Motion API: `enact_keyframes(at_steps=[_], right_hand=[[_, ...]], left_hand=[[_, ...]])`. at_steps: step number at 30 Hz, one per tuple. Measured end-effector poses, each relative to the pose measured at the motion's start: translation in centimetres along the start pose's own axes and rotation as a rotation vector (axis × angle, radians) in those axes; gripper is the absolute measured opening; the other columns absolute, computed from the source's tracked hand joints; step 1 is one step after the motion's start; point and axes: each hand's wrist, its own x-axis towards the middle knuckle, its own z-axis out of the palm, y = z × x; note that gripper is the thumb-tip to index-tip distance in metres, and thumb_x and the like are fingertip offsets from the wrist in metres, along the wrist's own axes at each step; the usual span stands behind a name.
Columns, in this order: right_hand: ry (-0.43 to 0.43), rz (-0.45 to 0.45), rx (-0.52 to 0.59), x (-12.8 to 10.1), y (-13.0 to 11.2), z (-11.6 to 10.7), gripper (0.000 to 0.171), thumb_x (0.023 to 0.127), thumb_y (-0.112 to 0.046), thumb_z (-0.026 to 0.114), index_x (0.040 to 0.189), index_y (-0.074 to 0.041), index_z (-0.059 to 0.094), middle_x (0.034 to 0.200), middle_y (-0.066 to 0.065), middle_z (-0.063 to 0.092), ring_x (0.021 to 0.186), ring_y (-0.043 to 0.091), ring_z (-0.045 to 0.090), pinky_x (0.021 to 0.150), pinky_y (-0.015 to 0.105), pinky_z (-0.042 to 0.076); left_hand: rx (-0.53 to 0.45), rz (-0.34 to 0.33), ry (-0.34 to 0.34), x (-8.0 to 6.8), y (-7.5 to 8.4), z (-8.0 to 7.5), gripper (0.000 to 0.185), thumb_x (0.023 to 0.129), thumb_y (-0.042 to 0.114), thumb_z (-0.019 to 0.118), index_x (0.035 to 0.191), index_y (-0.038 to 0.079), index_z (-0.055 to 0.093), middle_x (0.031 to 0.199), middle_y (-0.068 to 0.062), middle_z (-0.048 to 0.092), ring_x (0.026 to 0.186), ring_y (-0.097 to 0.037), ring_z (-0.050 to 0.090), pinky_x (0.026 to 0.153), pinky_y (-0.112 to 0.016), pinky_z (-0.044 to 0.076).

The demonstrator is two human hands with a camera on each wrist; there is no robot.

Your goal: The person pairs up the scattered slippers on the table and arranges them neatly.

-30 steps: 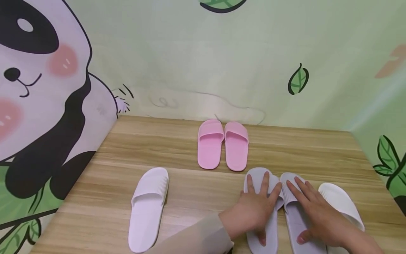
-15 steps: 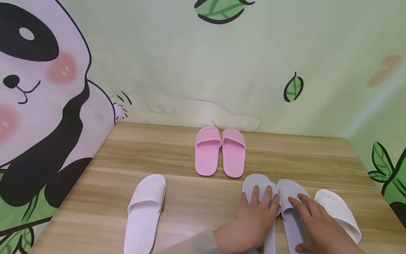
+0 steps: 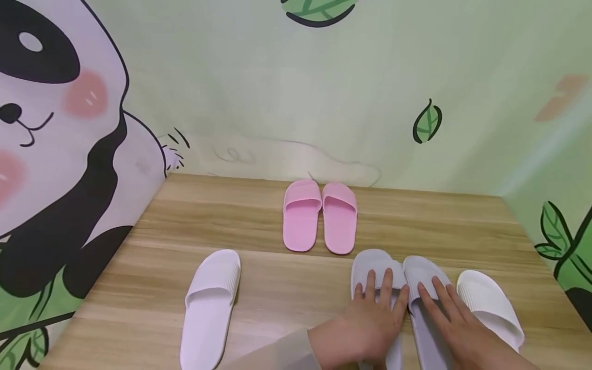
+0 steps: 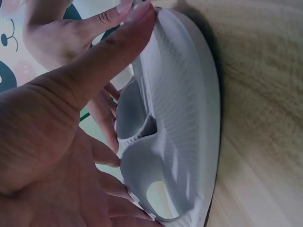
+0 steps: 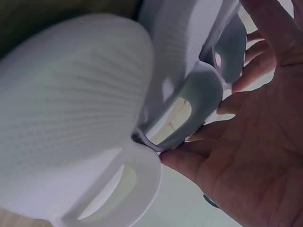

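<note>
A pair of grey slippers lies side by side on the wooden floor, toes away from me. My left hand (image 3: 370, 324) rests with extended fingers over the strap of the left grey slipper (image 3: 370, 258); in the left wrist view its thumb (image 4: 113, 52) reaches along the slipper's footbed. Over the right grey slipper (image 3: 418, 267) lies my right hand (image 3: 464, 329), fingertips on the strap. Just right of that hand is a white slipper (image 3: 485, 293), partly covered by it. In the right wrist view the same white slipper (image 5: 85, 104) fills the left side.
Another white slipper (image 3: 208, 308) lies alone on the left of the wooden floor (image 3: 231, 210). Two pink slippers (image 3: 300, 226) stand together near the back wall (image 3: 259, 77). A panda picture (image 3: 60, 154) covers the left wall.
Both hands have drawn back slightly toward me along the grey slippers' straps. The left hand's fingers are less spread. The view has shifted slightly; the slippers stay in place.
</note>
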Motion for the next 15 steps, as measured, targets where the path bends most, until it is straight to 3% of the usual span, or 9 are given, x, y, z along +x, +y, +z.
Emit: enact_keyframes(at_steps=[2, 3, 4, 6, 7, 9, 11, 13, 15], right_hand=[[0.017, -0.012, -0.012, 0.09, -0.02, 0.05, 0.16, 0.052, -0.088, 0.079, 0.168, -0.014, -0.002, 0.173, 0.025, -0.002, 0.153, 0.012, -0.03, 0.119, 0.017, -0.017], [0.029, -0.02, -0.018, 0.12, 0.0, 0.1, 0.162, 0.049, -0.087, 0.08, 0.168, -0.014, -0.002, 0.173, 0.024, -0.004, 0.15, 0.006, -0.032, 0.108, 0.009, -0.021], [0.042, -0.028, -0.026, 0.14, 0.0, 0.14, 0.164, 0.047, -0.086, 0.083, 0.168, -0.013, -0.002, 0.173, 0.023, -0.005, 0.15, 0.006, -0.032, 0.108, 0.009, -0.021], [0.06, -0.037, -0.041, 0.17, -0.02, 0.23, 0.168, 0.044, -0.083, 0.086, 0.167, -0.012, -0.003, 0.173, 0.022, -0.008, 0.149, 0.006, -0.032, 0.128, 0.029, -0.007], [0.059, -0.032, -0.033, 0.2, -0.04, 0.27, 0.17, 0.042, -0.08, 0.088, 0.167, -0.012, -0.003, 0.174, 0.021, -0.008, 0.15, 0.007, -0.031, 0.131, 0.043, 0.004], [0.048, -0.015, -0.015, 0.21, -0.11, 0.31, 0.171, 0.04, -0.075, 0.092, 0.167, -0.013, -0.003, 0.174, 0.021, -0.008, 0.152, 0.01, -0.029, 0.121, 0.065, 0.028], [0.033, 0.003, -0.004, 0.22, -0.24, 0.3, 0.171, 0.039, -0.071, 0.094, 0.167, -0.013, -0.004, 0.173, 0.022, -0.008, 0.153, 0.014, -0.029, 0.098, 0.072, 0.044], [0.023, 0.015, 0.012, 0.18, -0.36, 0.24, 0.171, 0.039, -0.067, 0.095, 0.167, -0.014, -0.004, 0.173, 0.021, -0.009, 0.154, 0.014, -0.029, 0.098, 0.074, 0.043], [0.03, -0.003, 0.023, 0.09, -0.31, 0.23, 0.171, 0.04, -0.068, 0.095, 0.167, -0.013, -0.004, 0.173, 0.022, -0.01, 0.153, 0.014, -0.03, 0.119, 0.071, 0.024]], left_hand=[[0.012, -0.003, -0.004, -0.03, 0.04, -0.01, 0.156, 0.049, 0.077, 0.09, 0.168, 0.027, 0.003, 0.175, -0.013, 0.002, 0.159, -0.038, 0.021, 0.122, -0.043, 0.038], [0.017, -0.001, -0.002, -0.03, 0.05, -0.02, 0.157, 0.049, 0.078, 0.09, 0.168, 0.027, 0.003, 0.175, -0.014, 0.001, 0.159, -0.038, 0.02, 0.122, -0.043, 0.038], [0.021, 0.001, -0.002, -0.03, 0.06, -0.04, 0.157, 0.048, 0.079, 0.09, 0.168, 0.026, 0.002, 0.175, -0.014, 0.001, 0.159, -0.039, 0.02, 0.122, -0.043, 0.038], [0.025, 0.006, -0.002, 0.0, 0.05, -0.08, 0.159, 0.047, 0.08, 0.089, 0.168, 0.025, 0.001, 0.175, -0.015, 0.0, 0.159, -0.039, 0.02, 0.122, -0.043, 0.038], [0.022, 0.007, -0.003, 0.03, 0.02, -0.07, 0.16, 0.046, 0.08, 0.089, 0.168, 0.025, 0.001, 0.175, -0.015, -0.001, 0.159, -0.039, 0.02, 0.122, -0.043, 0.038], [0.013, 0.009, 0.0, 0.14, -0.04, -0.14, 0.162, 0.045, 0.079, 0.09, 0.168, 0.024, 0.001, 0.175, -0.015, -0.001, 0.159, -0.04, 0.02, 0.122, -0.044, 0.038], [0.007, 0.008, 0.0, 0.27, -0.08, -0.14, 0.163, 0.044, 0.079, 0.091, 0.168, 0.024, 0.0, 0.175, -0.016, -0.001, 0.159, -0.04, 0.02, 0.123, -0.044, 0.037], [0.002, 0.005, -0.002, 0.37, -0.05, -0.14, 0.163, 0.044, 0.079, 0.091, 0.168, 0.024, 0.0, 0.175, -0.016, -0.001, 0.159, -0.041, 0.02, 0.123, -0.044, 0.037], [0.0, 0.006, -0.01, 0.42, -0.02, -0.12, 0.164, 0.043, 0.079, 0.091, 0.168, 0.024, -0.001, 0.175, -0.016, -0.001, 0.159, -0.04, 0.019, 0.123, -0.043, 0.037]])
